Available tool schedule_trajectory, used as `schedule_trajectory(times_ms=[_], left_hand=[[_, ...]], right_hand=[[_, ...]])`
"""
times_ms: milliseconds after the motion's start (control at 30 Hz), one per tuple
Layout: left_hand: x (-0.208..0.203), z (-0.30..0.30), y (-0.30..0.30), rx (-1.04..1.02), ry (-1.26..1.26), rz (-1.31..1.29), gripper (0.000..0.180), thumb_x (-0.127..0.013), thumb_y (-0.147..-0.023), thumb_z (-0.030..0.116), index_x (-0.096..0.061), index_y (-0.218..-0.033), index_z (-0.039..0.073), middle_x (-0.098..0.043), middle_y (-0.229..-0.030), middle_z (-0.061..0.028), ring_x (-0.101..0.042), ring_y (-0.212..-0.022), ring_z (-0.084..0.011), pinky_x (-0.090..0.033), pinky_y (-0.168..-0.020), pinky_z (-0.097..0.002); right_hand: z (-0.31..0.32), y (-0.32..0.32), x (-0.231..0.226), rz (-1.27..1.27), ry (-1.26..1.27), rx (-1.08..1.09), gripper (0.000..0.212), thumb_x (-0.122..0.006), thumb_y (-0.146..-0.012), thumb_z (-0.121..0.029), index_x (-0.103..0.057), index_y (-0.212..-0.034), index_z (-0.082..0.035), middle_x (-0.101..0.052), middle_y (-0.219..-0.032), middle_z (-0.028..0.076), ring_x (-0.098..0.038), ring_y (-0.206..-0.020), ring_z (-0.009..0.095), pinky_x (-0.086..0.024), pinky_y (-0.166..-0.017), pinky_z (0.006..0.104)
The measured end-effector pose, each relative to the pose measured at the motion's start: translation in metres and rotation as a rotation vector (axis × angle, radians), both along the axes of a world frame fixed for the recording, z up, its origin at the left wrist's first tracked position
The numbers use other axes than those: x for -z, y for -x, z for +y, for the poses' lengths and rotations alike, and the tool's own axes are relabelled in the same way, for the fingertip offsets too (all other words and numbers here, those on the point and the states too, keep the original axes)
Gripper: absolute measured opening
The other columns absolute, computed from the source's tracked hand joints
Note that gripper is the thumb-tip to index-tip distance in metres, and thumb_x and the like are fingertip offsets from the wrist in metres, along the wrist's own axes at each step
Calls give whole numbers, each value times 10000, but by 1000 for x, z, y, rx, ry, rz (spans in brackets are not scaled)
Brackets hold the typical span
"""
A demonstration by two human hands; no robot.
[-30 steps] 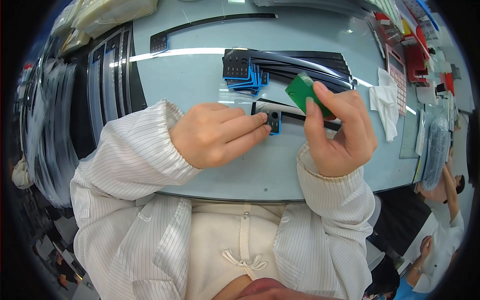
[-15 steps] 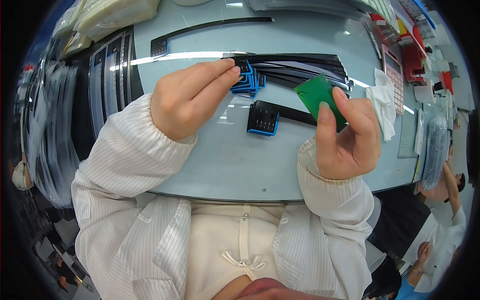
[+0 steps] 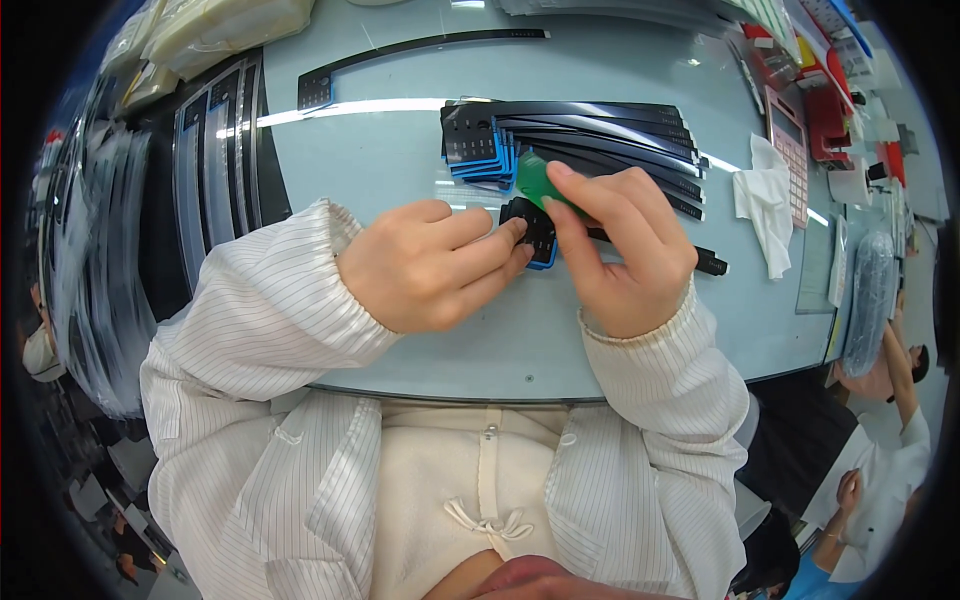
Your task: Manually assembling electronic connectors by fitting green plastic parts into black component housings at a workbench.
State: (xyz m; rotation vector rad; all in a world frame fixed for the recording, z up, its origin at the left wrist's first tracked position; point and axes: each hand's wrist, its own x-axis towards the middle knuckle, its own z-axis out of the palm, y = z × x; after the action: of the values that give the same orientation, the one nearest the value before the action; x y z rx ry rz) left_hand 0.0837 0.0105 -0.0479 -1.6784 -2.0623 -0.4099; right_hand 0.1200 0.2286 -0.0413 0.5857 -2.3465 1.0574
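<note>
My right hand (image 3: 635, 250) pinches a small green plastic card (image 3: 533, 178) between thumb and fingers. The card's far end is over the gap between two groups of black panel strips. Closest to me lies a blue-edged black panel strip (image 3: 540, 228), its wide end partly hidden by my fingers. At its left edge, the curled fingertips of my left hand (image 3: 435, 268) grip the panel. Just beyond, a fanned stack of similar panel strips (image 3: 468, 135) lies with blue-edged wide ends at left and narrow tails running right.
A single panel strip (image 3: 420, 50) lies at the far left. Dark sheets (image 3: 215, 150) and bagged film (image 3: 235, 30) line the left side. On the right are a crumpled white tissue (image 3: 765, 205), a pink calculator (image 3: 785, 150) and bubble wrap (image 3: 870, 300). Another person's arm (image 3: 900, 370) shows beyond.
My left hand has moved nearer and right, from the far stack to the near panel strip. My right hand has carried the green card left, toward the panel ends.
</note>
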Motion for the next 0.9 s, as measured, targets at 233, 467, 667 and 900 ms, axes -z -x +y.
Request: schedule_trajectory(times_ms=[233,467,667,900], left_hand=[[0,1,-3,-15,-10,-50,136,-729,-784,80,-728,-900,10,-622,-865,-25,-577,-713,-121,-426,-494,-260],[4,2,-3,-18,-30,-80,146,-726,-781,81,-730,-911,16,-617,-866,-26,-575,-697,-120,-441,-492,-264],[2,0,-2,-14,-7,-65,170,-724,-785,87,-739,-940,18,-626,-880,-28,-576,-691,-119,-439,-493,-265],[3,1,-2,-24,-12,-79,176,-722,-790,98,-742,-947,21,-637,-887,-27,-575,-691,-118,-433,-491,-266]], right_hand=[[-3,-1,-3,16,-64,-55,347,-772,-732,153,-735,-1058,39,-664,-791,95,-618,-672,177,-512,-578,248],[-1,-3,-6,55,-34,-21,321,-764,-718,165,-736,-1016,50,-658,-765,96,-611,-651,169,-498,-558,252],[-2,-1,-3,28,-37,-40,324,-766,-706,164,-738,-1007,51,-653,-750,95,-608,-638,163,-494,-548,255],[2,-5,-9,7,-90,-44,300,-750,-698,169,-740,-975,55,-649,-752,94,-610,-640,163,-491,-545,251]])
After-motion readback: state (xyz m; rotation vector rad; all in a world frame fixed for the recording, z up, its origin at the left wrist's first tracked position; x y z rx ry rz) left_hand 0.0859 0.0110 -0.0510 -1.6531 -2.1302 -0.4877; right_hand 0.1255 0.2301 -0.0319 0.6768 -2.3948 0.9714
